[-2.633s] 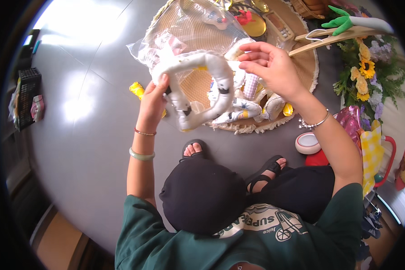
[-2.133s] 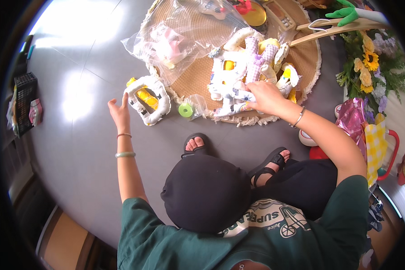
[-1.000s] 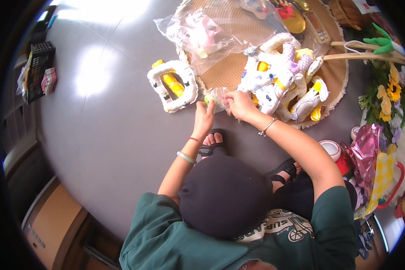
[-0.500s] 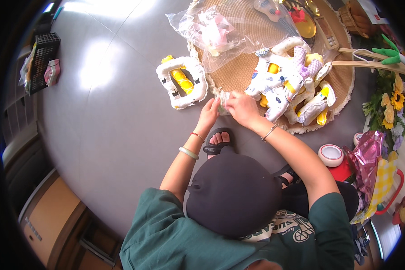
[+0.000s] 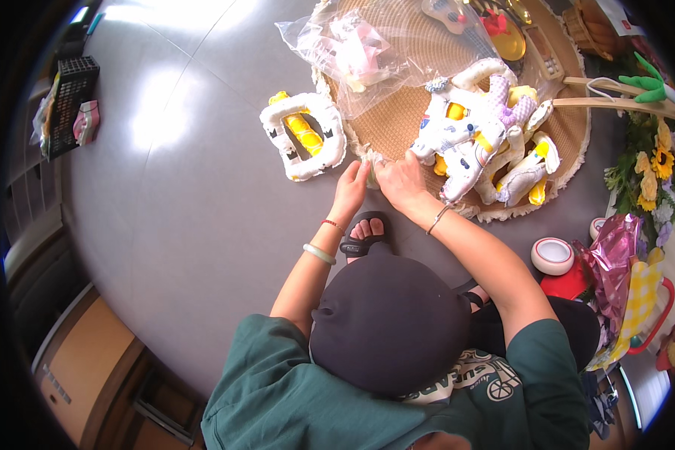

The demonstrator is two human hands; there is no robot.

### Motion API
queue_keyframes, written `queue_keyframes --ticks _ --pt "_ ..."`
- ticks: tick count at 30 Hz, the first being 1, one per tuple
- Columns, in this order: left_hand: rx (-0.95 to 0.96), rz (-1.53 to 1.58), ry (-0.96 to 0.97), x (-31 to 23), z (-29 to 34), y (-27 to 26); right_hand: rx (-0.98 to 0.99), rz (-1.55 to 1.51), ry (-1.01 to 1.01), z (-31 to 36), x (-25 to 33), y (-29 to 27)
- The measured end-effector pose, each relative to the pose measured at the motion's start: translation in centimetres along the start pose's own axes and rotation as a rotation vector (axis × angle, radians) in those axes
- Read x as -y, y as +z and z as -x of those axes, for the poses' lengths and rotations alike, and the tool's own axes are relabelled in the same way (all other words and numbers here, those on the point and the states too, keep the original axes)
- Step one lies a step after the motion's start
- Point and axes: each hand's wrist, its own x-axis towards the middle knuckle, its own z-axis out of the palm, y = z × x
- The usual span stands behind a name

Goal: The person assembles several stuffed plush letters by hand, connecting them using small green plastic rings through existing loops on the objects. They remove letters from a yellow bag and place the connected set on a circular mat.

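Note:
My left hand (image 5: 350, 186) and my right hand (image 5: 402, 181) meet at the fringed edge of a round woven mat (image 5: 386, 124). Between their closed fingers is a small, pale, see-through item (image 5: 373, 177), mostly covered, so its kind is unclear. Left of it on the grey floor lies a white padded ring, squarish in outline (image 5: 276, 122), with a yellow padded piece (image 5: 303, 135) across its opening. To the right, on the mat, is a heap of white, yellow and lilac stuffed fabric pieces (image 5: 465, 124).
A clear plastic bag (image 5: 307, 45) with something pink lies on the mat's far side. Right of me are a tape roll (image 5: 553, 256), pink foil (image 5: 611, 251) and artificial flowers (image 5: 661, 169). A black basket (image 5: 75, 97) stands far left. My sandalled foot (image 5: 366, 231) is just below my hands.
My right hand has turned, its wrist shifting slightly left, and now covers more of the small item. My left hand has moved slightly right. The stuffed pieces stay put.

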Motion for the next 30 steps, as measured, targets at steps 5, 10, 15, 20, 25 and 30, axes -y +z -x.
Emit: queue_keyframes --ticks 5,10,15,20,25,30 --pt "-0.024 0.042 0.029 1.1 -0.5 -0.1 -0.029 -0.19 0.109 -0.3 -0.1 0.7" --pt "0.004 -0.033 0.004 -0.1 -0.5 -0.4 0.052 -0.217 0.193 -0.3 0.2 0.7" --pt "-0.01 -0.062 0.099 0.2 -0.5 -0.4 -0.092 -0.275 0.239 -1.0 0.7 0.7" --pt "-0.022 -0.107 -0.018 -0.6 -0.2 -0.8 -0.111 -0.155 0.202 -0.2 1.6 1.1" --pt "0.022 -0.077 -0.041 0.2 -0.6 -1.7 -0.026 -0.177 0.251 -1.0 1.7 1.1" --pt "0.047 -0.067 -0.039 0.2 -0.7 -1.6 -0.039 -0.2 0.267 -1.2 1.4 1.2"
